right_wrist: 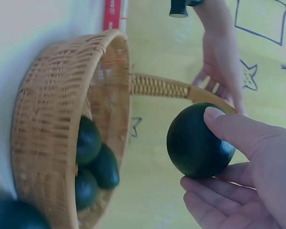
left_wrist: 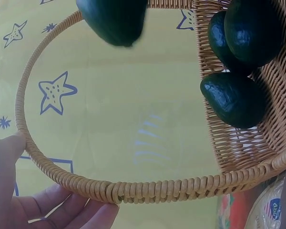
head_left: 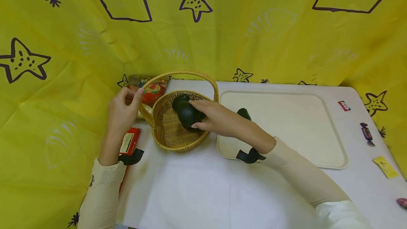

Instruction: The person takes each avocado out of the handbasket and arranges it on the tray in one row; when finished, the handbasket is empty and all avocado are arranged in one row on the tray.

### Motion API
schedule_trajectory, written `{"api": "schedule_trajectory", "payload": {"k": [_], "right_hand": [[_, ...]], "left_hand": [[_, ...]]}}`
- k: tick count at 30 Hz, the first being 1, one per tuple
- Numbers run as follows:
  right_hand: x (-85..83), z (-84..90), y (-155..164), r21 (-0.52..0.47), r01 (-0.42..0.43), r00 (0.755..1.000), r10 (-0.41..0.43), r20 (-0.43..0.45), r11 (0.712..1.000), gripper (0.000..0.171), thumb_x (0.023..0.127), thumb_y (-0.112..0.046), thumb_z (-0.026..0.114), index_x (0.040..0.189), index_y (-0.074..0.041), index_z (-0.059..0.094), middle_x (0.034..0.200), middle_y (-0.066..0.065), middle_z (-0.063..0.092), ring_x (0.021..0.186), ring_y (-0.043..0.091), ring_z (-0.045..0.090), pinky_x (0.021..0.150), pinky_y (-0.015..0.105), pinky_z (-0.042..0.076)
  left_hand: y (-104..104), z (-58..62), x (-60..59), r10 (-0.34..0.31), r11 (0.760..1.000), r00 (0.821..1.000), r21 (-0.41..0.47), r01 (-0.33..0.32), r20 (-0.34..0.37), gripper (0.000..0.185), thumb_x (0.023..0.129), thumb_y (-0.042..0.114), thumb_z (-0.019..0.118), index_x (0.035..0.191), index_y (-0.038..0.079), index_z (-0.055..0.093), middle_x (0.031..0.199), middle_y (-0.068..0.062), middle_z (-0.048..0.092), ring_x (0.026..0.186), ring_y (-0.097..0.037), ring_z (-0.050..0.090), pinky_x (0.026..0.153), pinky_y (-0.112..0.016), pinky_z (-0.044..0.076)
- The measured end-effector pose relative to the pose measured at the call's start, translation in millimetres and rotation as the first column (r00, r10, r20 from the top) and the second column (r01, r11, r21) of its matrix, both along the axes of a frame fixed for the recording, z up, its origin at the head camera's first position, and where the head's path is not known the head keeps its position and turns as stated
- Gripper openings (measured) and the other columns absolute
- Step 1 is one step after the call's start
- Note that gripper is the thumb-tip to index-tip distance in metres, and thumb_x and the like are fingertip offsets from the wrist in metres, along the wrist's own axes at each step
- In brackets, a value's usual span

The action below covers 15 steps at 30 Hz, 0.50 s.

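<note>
A wicker basket [head_left: 173, 135] with a tall arched handle [head_left: 186, 73] stands on the white table. My left hand [head_left: 123, 108] holds the left side of this handle between thumb and fingers. My right hand [head_left: 212, 116] grips a dark green avocado [right_wrist: 195, 143], held above the basket's opening. Inside the basket, three more avocados [left_wrist: 234, 100] lie together against the wall in the left wrist view. Another avocado [head_left: 243, 113] sits on the beige tray [head_left: 286, 130], partly hidden behind my right forearm.
To the right of the tray lie a small red-and-white packet [head_left: 344, 105], a purple wrapped candy [head_left: 366, 134] and a yellow packet [head_left: 385, 166]. Behind the basket's left side is a red food package [head_left: 152, 94]; a red box [head_left: 131, 140] lies beside my left wrist. A yellow patterned cloth [head_left: 222, 45] hangs behind.
</note>
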State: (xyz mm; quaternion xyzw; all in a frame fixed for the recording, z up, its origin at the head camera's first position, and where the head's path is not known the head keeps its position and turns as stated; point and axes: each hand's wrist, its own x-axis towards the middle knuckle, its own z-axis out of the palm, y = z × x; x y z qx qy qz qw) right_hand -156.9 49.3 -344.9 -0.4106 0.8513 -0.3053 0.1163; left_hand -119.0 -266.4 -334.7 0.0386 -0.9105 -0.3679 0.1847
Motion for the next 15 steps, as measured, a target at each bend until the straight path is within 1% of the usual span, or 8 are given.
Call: {"api": "schedule_trajectory", "payload": {"k": [5,8,12,15], "right_hand": [[11.2,3.9,40.8,-0.052,0.045,0.997,-0.048,-0.055,0.998,0.078,0.101,-0.032,0.074,0.164,-0.006,0.036,0.163,0.014,0.045,0.150,0.031,0.046,0.118,0.048,0.043],[17.6,3.4,65.9,-0.065,0.095,0.993,-0.099,-0.059,0.993,0.078,0.100,-0.033,0.075,0.164,-0.010,0.037,0.162,0.010,0.047,0.148,0.029,0.048,0.117,0.049,0.043],[21.3,-2.3,99.4,-0.089,0.160,0.984,-0.166,-0.058,0.983,0.077,0.100,-0.035,0.075,0.163,-0.011,0.039,0.162,0.008,0.047,0.149,0.029,0.047,0.118,0.052,0.041],[20.6,-8.7,123.9,-0.114,0.207,0.975,-0.215,-0.064,0.972,0.075,0.100,-0.035,0.076,0.162,-0.010,0.041,0.162,0.010,0.048,0.148,0.032,0.048,0.117,0.055,0.041]], "left_hand": [[1.4,-0.3,0.0,-0.001,1.000,1.000,-0.005,0.001,-0.006,0.054,0.107,0.053,0.055,0.103,0.000,0.063,0.100,-0.015,0.066,0.090,-0.023,0.058,0.082,-0.033,0.044],[0.8,-1.1,0.3,-0.004,1.000,1.000,-0.004,0.004,-0.002,0.052,0.108,0.052,0.055,0.104,0.000,0.063,0.100,-0.014,0.066,0.090,-0.022,0.058,0.081,-0.032,0.044],[0.2,-0.8,0.6,-0.004,1.000,1.000,-0.002,0.004,0.002,0.050,0.108,0.051,0.056,0.104,0.001,0.063,0.101,-0.013,0.066,0.091,-0.020,0.058,0.081,-0.030,0.044],[0.6,0.6,0.7,0.002,1.000,1.000,0.000,-0.002,-0.003,0.050,0.108,0.050,0.056,0.104,0.001,0.064,0.101,-0.013,0.066,0.090,-0.019,0.057,0.080,-0.029,0.044]]}}
